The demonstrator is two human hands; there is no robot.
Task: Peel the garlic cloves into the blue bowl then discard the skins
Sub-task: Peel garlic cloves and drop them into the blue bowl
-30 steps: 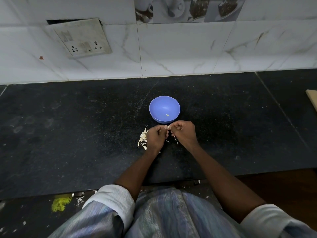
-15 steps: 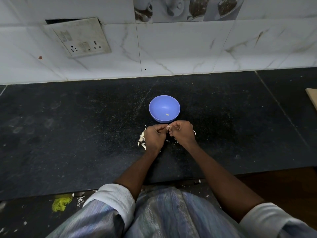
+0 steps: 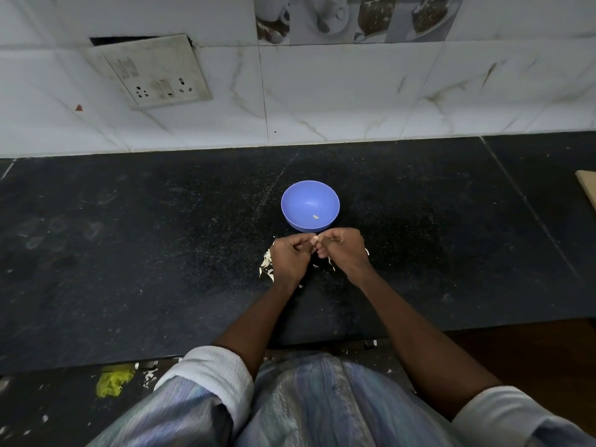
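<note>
Both hands work just at the 6 o'clock side of the bowl [image 3: 310, 204], above the counter [image 3: 129, 253]. The left hand [image 3: 290, 258] and right hand [image 3: 343, 251] meet fingertip to fingertip, fingers curled, pinching a single clove [image 3: 315, 237] between them. Only a pale tip of the clove shows; how much skin remains on it cannot be determined.

Change over the last second: minimal. The hands hold the same position beside the bowl, with only small finger shifts at the pinch point. The bowl content is unchanged: one pale piece [image 3: 315, 216], probably a peeled clove, lies at 5 o'clock inside it. No new piece has entered the bowl.

Meaning for the task: peeling of the current clove is judged to be in progress, not finished. The task is at an early stage.

Skins [image 3: 267, 264] lie on the counter at the 9 o'clock side of the left hand. More skin scraps [image 3: 329, 262] lie under and between the hands. The discard step is not yet begun.

The next move is likely a short transfer toward 12 o'clock to release the clove over the bowl.
</note>
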